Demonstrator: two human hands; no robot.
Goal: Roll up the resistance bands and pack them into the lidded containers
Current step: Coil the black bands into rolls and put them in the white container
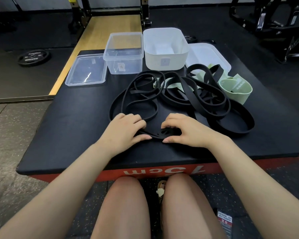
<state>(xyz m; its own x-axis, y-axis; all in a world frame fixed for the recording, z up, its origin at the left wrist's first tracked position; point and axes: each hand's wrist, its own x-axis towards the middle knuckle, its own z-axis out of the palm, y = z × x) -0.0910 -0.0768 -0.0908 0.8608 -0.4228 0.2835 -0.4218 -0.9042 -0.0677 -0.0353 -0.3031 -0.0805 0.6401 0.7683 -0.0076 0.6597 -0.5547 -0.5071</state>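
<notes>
A tangle of black resistance bands [183, 94] lies across the middle of the black padded box [73, 128]. Pale green bands [235, 88] sit at its right side. Near the front edge, my right hand [184, 130] pinches a small rolled coil of a thin black band [163, 132]. My left hand [126, 130] presses the same band flat just left of the coil. Behind the tangle stand an open clear container [123, 52] and an open white container [165, 49].
A clear lid [85, 70] lies left of the clear container, and a white lid [209, 54] lies right of the white one. A weight plate [34, 56] rests on the floor at the left. Rack frames stand behind. My knees are below the box's red front.
</notes>
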